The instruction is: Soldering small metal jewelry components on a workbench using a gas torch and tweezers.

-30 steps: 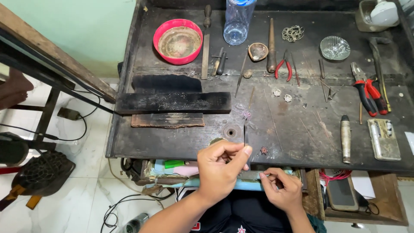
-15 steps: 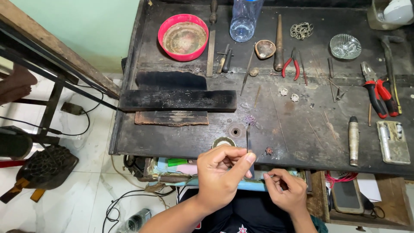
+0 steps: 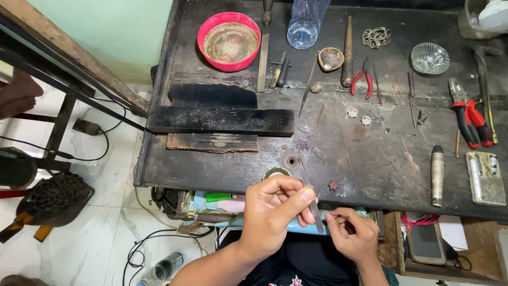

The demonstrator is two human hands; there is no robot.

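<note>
two hands [image 3: 280, 209], one tweezers [image 3: 312, 204]

A single camera, worn on the person's head, looks almost straight down, tilted slightly forward. It sits close above the left hand [image 3: 278, 209] and the right hand [image 3: 352, 235], which fill the lower middle of the frame, forearms entering from the bottom edge. Beyond the hands, farther from the lens, the dark scuffed wooden table [image 3: 222, 169] spreads across the upper frame, its far edge cut off at the top. Left of the left hand the view drops past the table's edge to the white marble floor [image 3: 100, 233], much farther below.
</note>
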